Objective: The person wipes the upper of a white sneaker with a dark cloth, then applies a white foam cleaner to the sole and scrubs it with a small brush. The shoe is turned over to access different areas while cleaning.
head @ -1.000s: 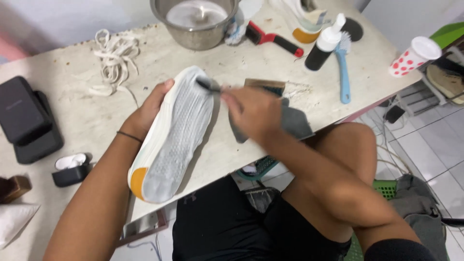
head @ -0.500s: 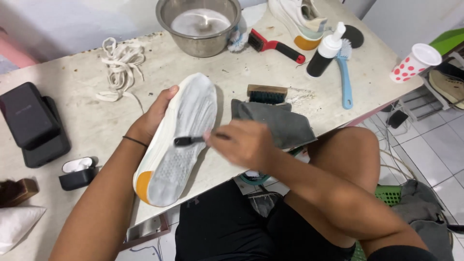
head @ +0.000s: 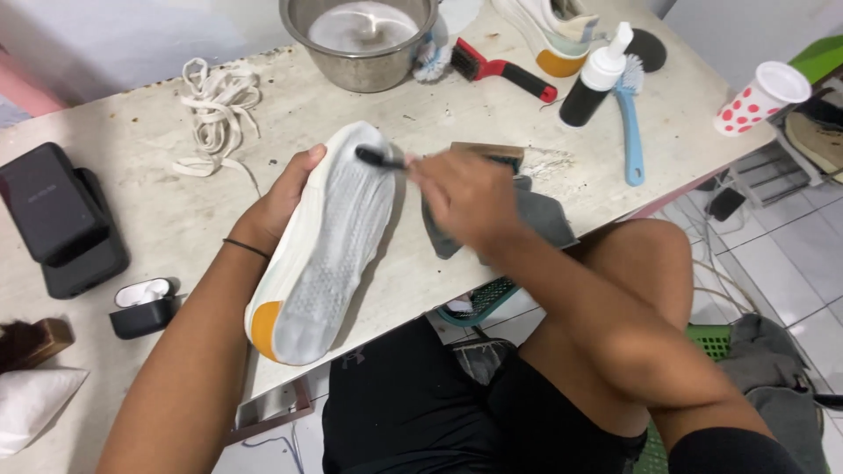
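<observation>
Shoe: a white sneaker with a grey ribbed sole and an orange heel patch (head: pixel 327 254) is turned sole up, heel toward the person, so the tread faces the camera and the brush can reach it.
Left hand: the left hand (head: pixel 283 200) grips the sneaker along its side near the toe, fingers wrapped round the far edge and thumb on the near rim; this props the shoe tilted above the bench rather than flat on it.
Right hand: the right hand (head: pixel 465 197) is blurred; its fingers look pressed together round the handle of a small dark brush (head: pixel 379 159), whose head meets the sole at the toe end.
Cloth: a grey rag (head: pixel 540 219) lies just under the right hand, at the bench edge, close for wiping.
Supplies: a steel bowl of cloudy water (head: pixel 360 39) stands at the far side; a red-handled black brush (head: pixel 500 68), a dark bottle with a white pump (head: pixel 590 79) and a blue long-handled brush (head: pixel 630 127) lie to its right, within arm's reach.
Laces: white shoelaces (head: pixel 215 110) sit in a loose heap apart from the shoe, out of the wet.
Bench: the pale, stained bench (head: pixel 176 228) also carries black cases (head: pixel 61 219) at the left, well apart from the work.
</observation>
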